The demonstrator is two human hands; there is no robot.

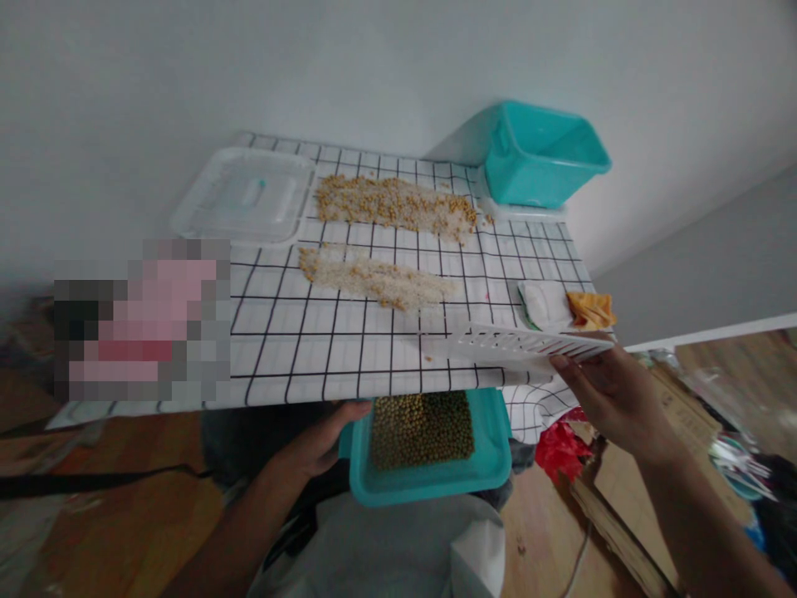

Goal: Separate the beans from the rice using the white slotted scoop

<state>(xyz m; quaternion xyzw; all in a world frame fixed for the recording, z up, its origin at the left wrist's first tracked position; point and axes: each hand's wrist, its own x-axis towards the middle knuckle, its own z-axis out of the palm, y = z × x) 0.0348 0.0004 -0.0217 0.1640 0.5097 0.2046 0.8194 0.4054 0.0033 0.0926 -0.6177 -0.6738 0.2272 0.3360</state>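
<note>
Bin [429, 488]: teal, holding beans [423, 432], by the front edge of the table [274, 342]
Left hand [329, 436]: grasping bin's left side
Right hand [603, 382]: grasping white slotted tray [529, 344], front right corner

No text can be read with certainty: dark printed letters run along the brown cardboard [682, 415] between three and four o'clock, but they are too small and blurred to make out.

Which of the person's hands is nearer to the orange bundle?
Right. The right hand holds the white slatted tray just in front of the orange bundle; the left hand is far to the bundle's left, holding the nearer teal container.
</note>
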